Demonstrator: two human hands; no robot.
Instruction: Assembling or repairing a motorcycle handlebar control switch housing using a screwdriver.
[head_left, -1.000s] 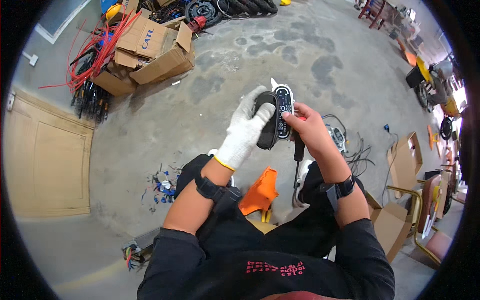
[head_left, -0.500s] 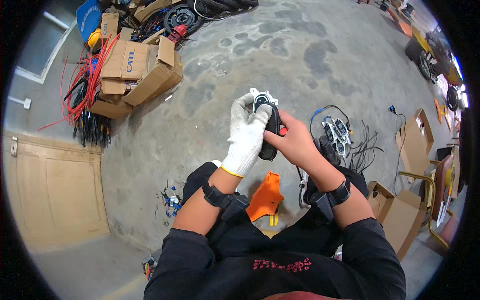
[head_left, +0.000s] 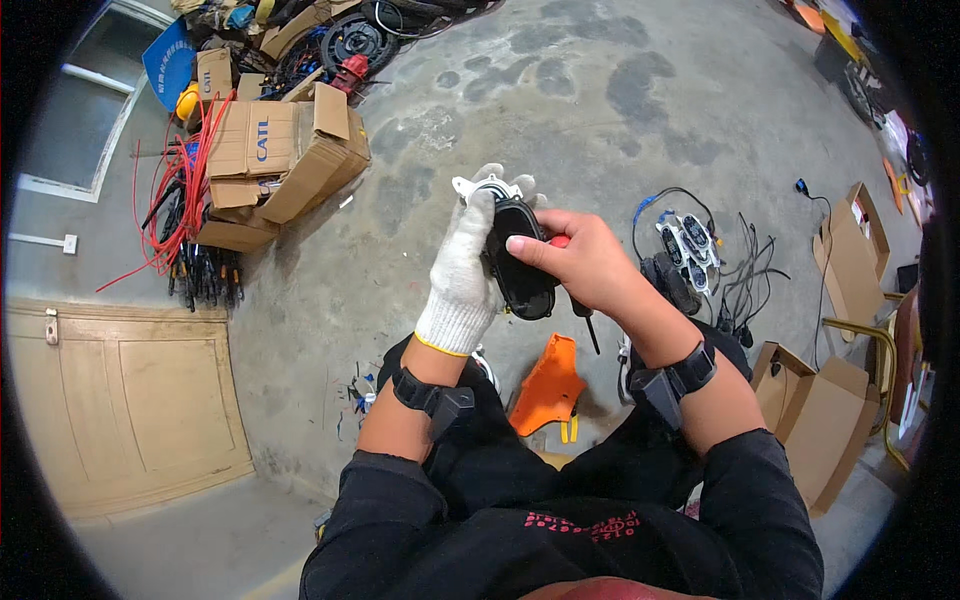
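My left hand (head_left: 462, 262) wears a white knit glove and is closed around a silver metal bracket (head_left: 466, 187) and the upper end of a black oval housing (head_left: 522, 268). The housing hangs tilted, its broad flat side facing me. My bare right hand (head_left: 585, 262) presses its thumb on that face. A screwdriver (head_left: 594, 335) is also tucked in this hand; its thin dark shaft points down and a bit of red handle shows behind the thumb. The right fingers are partly hidden behind the housing.
Below my hands an orange plastic panel (head_left: 548, 388) lies between my legs. Several silver-and-black oval units (head_left: 688, 245) and dark cables (head_left: 742, 285) lie on the floor at right. Open cardboard boxes (head_left: 825, 420) stand farther right; another carton (head_left: 260, 150) and red cable (head_left: 190, 190) are at upper left.
The housing and both hands have shifted slightly left. The housing has turned so its broad face shows, and the screwdriver's shaft has come into sight below my right hand.
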